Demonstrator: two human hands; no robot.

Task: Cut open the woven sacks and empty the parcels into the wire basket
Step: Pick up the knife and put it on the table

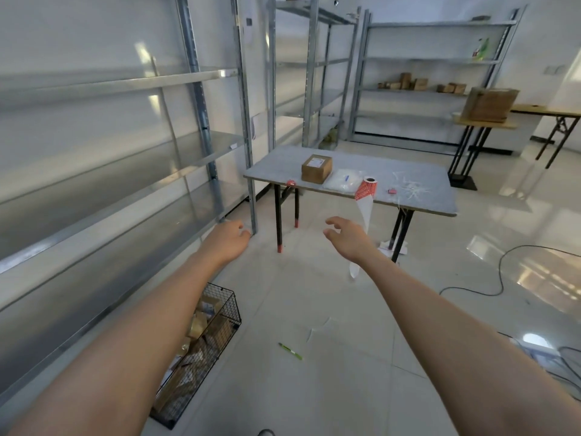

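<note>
Storeroom floor [345,388]: wire basket [220,289] at lower left, parcels [201,322] inside. Left hand [228,239] and right hand [344,236] empty, fingers loosely curled, stretched toward worktop [424,177]. No woven sack visible; next likely fetching one.

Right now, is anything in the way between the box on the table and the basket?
Nothing visible is. The box sits near the table's front edge; the basket stands on the floor, nearer and to the left. A pen lies on the floor, off to the side of that path.
</note>
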